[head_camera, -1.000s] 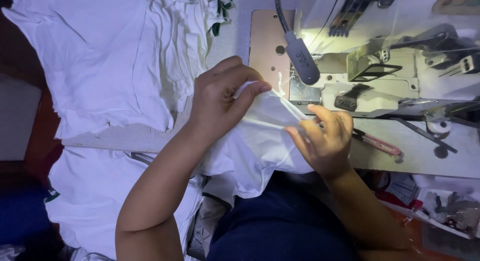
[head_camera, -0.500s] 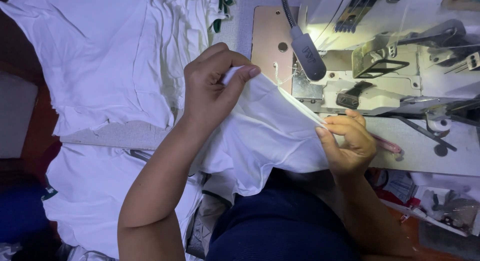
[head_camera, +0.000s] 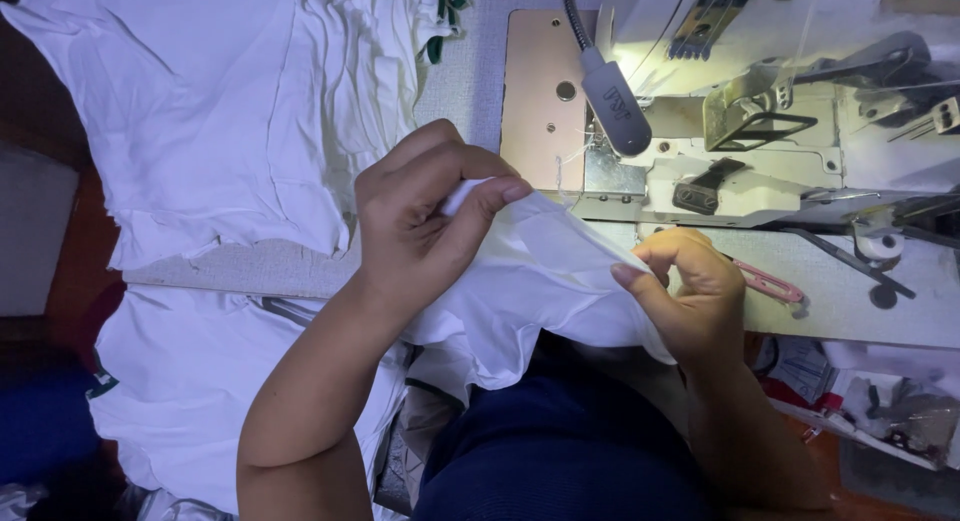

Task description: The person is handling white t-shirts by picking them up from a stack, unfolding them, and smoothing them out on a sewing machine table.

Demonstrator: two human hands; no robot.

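Observation:
A piece of white fabric (head_camera: 540, 281) is stretched between my two hands in front of a sewing machine (head_camera: 760, 131). My left hand (head_camera: 425, 221) pinches its upper left edge between thumb and fingers. My right hand (head_camera: 685, 291) grips the lower right edge, fingers curled around the cloth. The fabric hangs down over my dark blue lap (head_camera: 560, 441). The machine's needle area sits just beyond the cloth, lit by a small gooseneck lamp (head_camera: 618, 106).
A large pile of white garments (head_camera: 230, 121) covers the table at the left, and more white cloth (head_camera: 180, 381) hangs below the table edge. Pink-handled snips (head_camera: 768, 281) lie on the machine bed by my right hand. Small clutter sits at the lower right.
Both hands have spread apart along the fabric's edge, pulling it flatter. My right hand has slid right and down, while the left stays pinched on its corner.

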